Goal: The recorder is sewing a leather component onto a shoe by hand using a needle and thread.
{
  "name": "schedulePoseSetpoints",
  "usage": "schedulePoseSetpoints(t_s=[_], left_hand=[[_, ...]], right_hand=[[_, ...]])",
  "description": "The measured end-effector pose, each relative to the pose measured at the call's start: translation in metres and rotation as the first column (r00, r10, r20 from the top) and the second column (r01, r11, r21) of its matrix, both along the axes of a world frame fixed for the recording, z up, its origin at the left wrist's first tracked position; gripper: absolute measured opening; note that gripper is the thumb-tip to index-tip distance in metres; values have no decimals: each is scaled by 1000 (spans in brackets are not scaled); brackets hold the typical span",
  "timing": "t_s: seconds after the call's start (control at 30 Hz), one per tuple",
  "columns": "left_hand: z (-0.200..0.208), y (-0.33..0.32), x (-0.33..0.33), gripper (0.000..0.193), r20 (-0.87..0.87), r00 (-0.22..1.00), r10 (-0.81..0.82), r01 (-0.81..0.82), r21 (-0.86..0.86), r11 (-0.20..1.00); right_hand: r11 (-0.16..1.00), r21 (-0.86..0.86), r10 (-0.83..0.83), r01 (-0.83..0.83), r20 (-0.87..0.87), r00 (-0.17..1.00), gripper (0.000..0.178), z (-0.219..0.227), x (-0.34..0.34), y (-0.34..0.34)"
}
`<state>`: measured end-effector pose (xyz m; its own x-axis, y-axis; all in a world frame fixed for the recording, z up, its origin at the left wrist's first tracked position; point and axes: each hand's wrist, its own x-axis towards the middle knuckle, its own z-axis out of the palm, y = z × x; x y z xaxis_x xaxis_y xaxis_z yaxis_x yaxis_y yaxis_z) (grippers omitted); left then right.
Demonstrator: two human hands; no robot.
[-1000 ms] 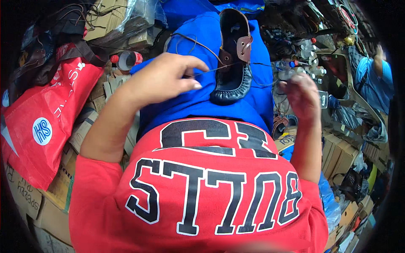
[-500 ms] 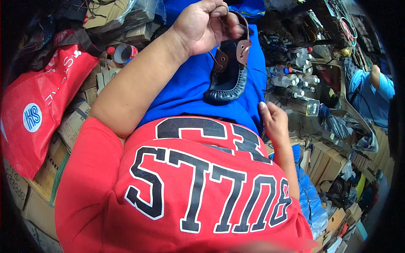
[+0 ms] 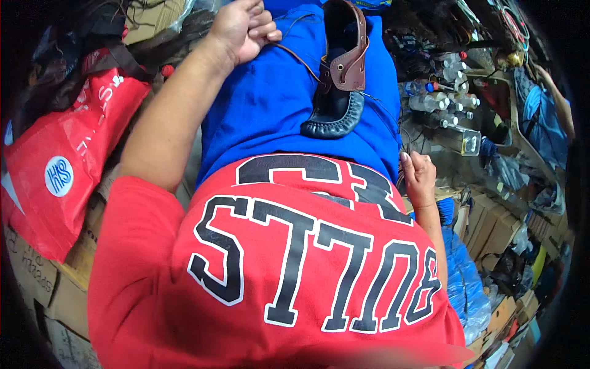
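A black leather moccasin point(image 3: 335, 120) with a gathered toe lies on the blue cloth point(image 3: 246, 117) over my lap, its toe toward me. Its brown leather collar point(image 3: 351, 67) has metal eyelets and stands up behind the toe. From the collar's left side a brown lace point(image 3: 301, 60) stretches to my left hand point(image 3: 243, 34), whose fingers are curled closed around it. My right hand point(image 3: 419, 175) is closed beside my right hip. A thin dark thread runs from the shoe toward it, but what its fingers hold is hidden.
Several plastic bottles point(image 3: 452, 101) and a clear container point(image 3: 470, 142) stand to the right. A red bag point(image 3: 61, 160) and cardboard boxes point(image 3: 70, 301) fill the left. Blue plastic point(image 3: 464, 283) and stacked cardboard point(image 3: 491, 227) lie beyond my right arm. Another person's arm point(image 3: 556, 101) shows at far right.
My left hand has moved from above the shoe to the left, drawing the lace out. The shoe's collar now stands higher, turned more sideways. My right hand stays closed near my hip.
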<state>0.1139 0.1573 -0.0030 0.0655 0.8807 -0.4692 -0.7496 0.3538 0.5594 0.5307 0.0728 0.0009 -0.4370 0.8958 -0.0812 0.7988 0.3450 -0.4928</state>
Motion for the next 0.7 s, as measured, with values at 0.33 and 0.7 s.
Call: schedulePoseSetpoints(t_s=[0.33,0.7], left_hand=[[4,-39,7,42,-21,996,86,-83,107,991],[33,22,72,48,-988,-145,45,807,-92,583]], right_hand=[[999,-14,-34,36,89,995,32,-23,4,25],[850,-465,-478,246,-486,732,51,12,-18,79]])
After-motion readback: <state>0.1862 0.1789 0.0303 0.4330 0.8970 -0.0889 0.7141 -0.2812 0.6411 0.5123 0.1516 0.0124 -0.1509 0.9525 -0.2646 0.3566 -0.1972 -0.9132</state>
